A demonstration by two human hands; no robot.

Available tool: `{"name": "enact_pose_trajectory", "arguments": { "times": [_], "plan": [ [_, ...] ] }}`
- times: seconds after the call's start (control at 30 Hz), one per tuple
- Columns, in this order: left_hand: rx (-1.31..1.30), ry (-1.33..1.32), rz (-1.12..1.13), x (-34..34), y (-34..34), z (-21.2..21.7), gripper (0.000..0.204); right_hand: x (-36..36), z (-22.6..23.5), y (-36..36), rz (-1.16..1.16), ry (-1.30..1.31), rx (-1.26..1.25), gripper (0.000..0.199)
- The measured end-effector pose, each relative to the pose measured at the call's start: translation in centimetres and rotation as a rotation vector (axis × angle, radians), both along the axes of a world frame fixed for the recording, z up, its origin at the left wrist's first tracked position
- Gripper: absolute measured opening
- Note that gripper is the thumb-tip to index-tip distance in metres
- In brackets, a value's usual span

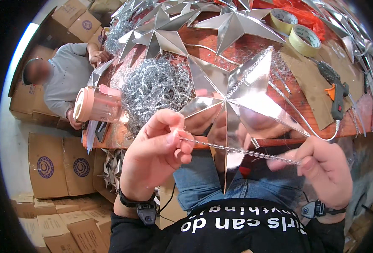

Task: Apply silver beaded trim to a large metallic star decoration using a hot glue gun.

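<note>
A thin twisted silver tinsel strand (237, 151) is stretched between my hands, over the lower points of a shiny silver star (254, 99). My left hand (163, 141) pinches its left end between thumb and fingertips. The other end is gripped by my right hand (321, 166), its fingers curled round. The mirror-like star lies at the table's near edge, one point reaching out over my lap. Glittery silver trim runs along the ridge of its upper right point. A tangled heap of silver tinsel (157, 90) sits just left of the star.
More silver stars (237, 27) cover the far side of the red table (294, 95). To the right, a hot glue gun (336, 90) lies on cardboard (321, 109) near tape rolls (304, 40). A lidded pink cup (95, 105) stands left. Another person (68, 80) works beyond it, near cardboard boxes (47, 166).
</note>
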State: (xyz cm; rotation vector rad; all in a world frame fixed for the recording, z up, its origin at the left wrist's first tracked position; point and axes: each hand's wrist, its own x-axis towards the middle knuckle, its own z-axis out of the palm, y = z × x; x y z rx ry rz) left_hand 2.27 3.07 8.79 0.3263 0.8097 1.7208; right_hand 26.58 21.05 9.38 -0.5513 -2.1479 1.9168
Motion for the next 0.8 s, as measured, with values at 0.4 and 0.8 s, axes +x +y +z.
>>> {"name": "enact_pose_trajectory", "arguments": {
  "times": [0.4,0.8],
  "plan": [
    [-0.128,1.635,0.292,1.5,5.5,0.1,0.031,2.4,-0.4,1.5,-0.248,0.007,0.201,0.019],
    [-0.319,1.284,0.138,1.9,7.2,0.2,0.028,2.8,-1.3,3.2,-0.143,-0.006,0.244,0.014]
  ]
}}
